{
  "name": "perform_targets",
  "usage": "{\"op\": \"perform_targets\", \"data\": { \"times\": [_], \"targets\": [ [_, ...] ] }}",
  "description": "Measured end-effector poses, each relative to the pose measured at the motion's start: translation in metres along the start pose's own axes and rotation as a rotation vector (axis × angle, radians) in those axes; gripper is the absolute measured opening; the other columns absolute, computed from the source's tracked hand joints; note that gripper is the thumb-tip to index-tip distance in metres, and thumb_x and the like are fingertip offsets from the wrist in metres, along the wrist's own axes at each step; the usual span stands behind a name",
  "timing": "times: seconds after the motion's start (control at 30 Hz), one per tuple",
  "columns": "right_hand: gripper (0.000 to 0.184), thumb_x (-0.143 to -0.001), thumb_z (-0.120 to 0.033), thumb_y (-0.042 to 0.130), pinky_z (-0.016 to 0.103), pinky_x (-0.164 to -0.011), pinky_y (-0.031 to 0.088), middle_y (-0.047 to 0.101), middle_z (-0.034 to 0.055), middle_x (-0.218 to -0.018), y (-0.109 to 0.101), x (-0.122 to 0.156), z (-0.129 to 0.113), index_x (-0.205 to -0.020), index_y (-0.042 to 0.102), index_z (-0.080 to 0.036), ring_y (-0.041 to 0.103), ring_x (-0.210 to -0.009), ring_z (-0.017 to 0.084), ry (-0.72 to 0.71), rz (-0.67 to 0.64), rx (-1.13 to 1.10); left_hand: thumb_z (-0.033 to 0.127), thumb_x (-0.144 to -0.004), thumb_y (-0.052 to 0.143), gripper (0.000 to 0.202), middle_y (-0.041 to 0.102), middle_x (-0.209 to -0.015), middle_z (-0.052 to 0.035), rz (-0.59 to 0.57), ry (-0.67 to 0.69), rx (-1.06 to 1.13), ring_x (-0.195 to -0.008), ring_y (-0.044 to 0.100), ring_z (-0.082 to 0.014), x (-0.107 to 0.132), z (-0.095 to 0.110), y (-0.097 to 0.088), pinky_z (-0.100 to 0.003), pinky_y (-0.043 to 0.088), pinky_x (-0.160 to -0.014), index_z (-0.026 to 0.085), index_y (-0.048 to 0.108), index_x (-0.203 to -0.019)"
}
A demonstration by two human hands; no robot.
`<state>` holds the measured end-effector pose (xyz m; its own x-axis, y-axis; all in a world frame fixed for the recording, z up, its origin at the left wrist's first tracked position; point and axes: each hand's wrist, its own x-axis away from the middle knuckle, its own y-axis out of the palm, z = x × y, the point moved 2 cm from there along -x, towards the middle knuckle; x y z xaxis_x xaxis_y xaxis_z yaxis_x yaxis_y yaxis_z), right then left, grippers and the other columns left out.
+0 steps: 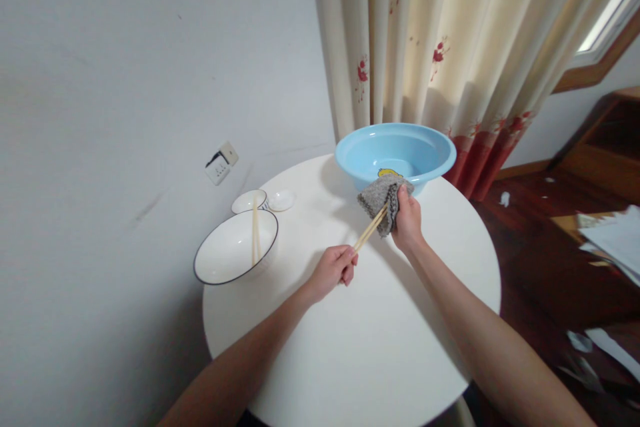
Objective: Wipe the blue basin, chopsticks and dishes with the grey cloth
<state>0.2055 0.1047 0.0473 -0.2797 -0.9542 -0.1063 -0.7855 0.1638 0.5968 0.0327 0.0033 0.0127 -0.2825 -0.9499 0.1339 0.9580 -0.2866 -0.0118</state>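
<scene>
Over the middle of the white round table (350,333), my left hand (334,270) is closed round the lower end of a pair of wooden chopsticks (371,229). A grey cloth (376,197) wraps the chopsticks' far ends, which it hides. My right hand (407,219) grips that cloth, thumb on top, just in front of the light blue basin (345,159). Inside the basin a yellow printed figure partly shows. To the left of my hands stands a large white bowl (220,253) with a dark rim, and two more chopsticks (256,233) lean in it.
Behind the large bowl are a small dark-rimmed bowl (245,201) and a small white dish (281,200). A wall with a socket (219,170) borders the left side. Curtains (400,40) hang behind the basin. Papers (615,240) lie at the right.
</scene>
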Motion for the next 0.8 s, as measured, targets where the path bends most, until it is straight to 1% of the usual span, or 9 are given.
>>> {"op": "perform_targets", "data": {
  "times": [0.07,0.13,0.2,0.33,0.43,0.5,0.67,0.8],
  "targets": [
    [0.053,-0.077,-0.065,0.065,0.029,-0.071,0.053,0.072,0.0041,-0.083,0.002,0.004,0.005,-0.094,0.066,-0.014,0.066,-0.079,0.019,0.012,-0.036,0.009,0.061,-0.087,0.052,0.046,0.045,-0.042,0.0062,0.085,0.071,-0.016,-0.037,0.038,-0.0072,-0.001,0.002,-0.002,-0.021,0.023,-0.041,0.017,0.051,-0.073],
    [0.053,-0.078,-0.066,0.064,0.028,-0.068,0.052,0.07,0.0035,-0.078,0.005,0.01,0.01,-0.09,0.066,-0.014,0.064,-0.074,0.018,0.031,-0.085,0.048,0.062,-0.087,0.051,0.047,0.045,-0.042,0.0062,0.138,0.118,-0.024,-0.037,0.039,-0.0076,-0.002,0.003,-0.003,-0.02,0.025,-0.041,0.017,0.051,-0.073],
    [0.053,-0.078,-0.067,0.064,0.026,-0.063,0.049,0.068,0.0025,-0.073,0.008,0.018,0.016,-0.085,0.066,-0.014,0.061,-0.068,0.016,0.05,-0.144,0.117,0.063,-0.087,0.051,0.047,0.045,-0.042,0.0065,0.165,0.138,-0.026,-0.038,0.039,-0.0077,-0.003,0.003,-0.003,-0.02,0.026,-0.041,0.018,0.051,-0.073],
    [0.053,-0.075,-0.067,0.066,0.024,-0.054,0.043,0.063,0.0011,-0.064,0.017,0.038,0.025,-0.074,0.063,-0.014,0.053,-0.058,0.013,0.097,-0.317,0.273,0.063,-0.088,0.051,0.047,0.044,-0.043,0.0069,0.19,0.146,-0.021,-0.038,0.04,-0.0077,-0.004,0.003,-0.003,-0.02,0.028,-0.041,0.018,0.05,-0.073],
    [0.053,-0.075,-0.067,0.066,0.024,-0.05,0.04,0.061,0.0012,-0.061,0.023,0.05,0.027,-0.071,0.061,-0.014,0.05,-0.054,0.012,0.141,-0.411,0.332,0.062,-0.088,0.051,0.047,0.045,-0.043,0.0065,0.227,0.157,-0.015,-0.038,0.04,-0.0083,-0.005,0.003,-0.003,-0.02,0.028,-0.04,0.018,0.05,-0.073],
    [0.053,-0.075,-0.067,0.065,0.024,-0.049,0.038,0.06,0.0013,-0.06,0.024,0.052,0.027,-0.07,0.06,-0.015,0.049,-0.053,0.012,0.148,-0.426,0.352,0.062,-0.089,0.051,0.046,0.045,-0.042,0.0063,0.26,0.161,-0.018,-0.038,0.04,-0.0084,-0.005,0.005,-0.002,-0.02,0.028,-0.04,0.018,0.051,-0.074],
    [0.052,-0.076,-0.066,0.064,0.023,-0.048,0.035,0.055,-0.0009,-0.056,0.023,0.049,0.028,-0.066,0.058,-0.015,0.044,-0.051,0.01,0.118,-0.373,0.372,0.061,-0.089,0.05,0.046,0.042,-0.042,0.0075,0.368,0.191,-0.03,-0.037,0.04,-0.0085,-0.002,0.013,-0.001,-0.021,0.028,-0.04,0.018,0.053,-0.074],
    [0.053,-0.076,-0.067,0.064,0.023,-0.049,0.035,0.055,-0.0012,-0.057,0.023,0.05,0.03,-0.068,0.059,-0.015,0.044,-0.052,0.011,0.111,-0.38,0.369,0.063,-0.089,0.049,0.047,0.043,-0.041,0.0073,0.385,0.187,-0.074,-0.037,0.04,-0.0089,-0.002,0.015,-0.001,-0.021,0.029,-0.04,0.018,0.053,-0.074]
  ]
}}
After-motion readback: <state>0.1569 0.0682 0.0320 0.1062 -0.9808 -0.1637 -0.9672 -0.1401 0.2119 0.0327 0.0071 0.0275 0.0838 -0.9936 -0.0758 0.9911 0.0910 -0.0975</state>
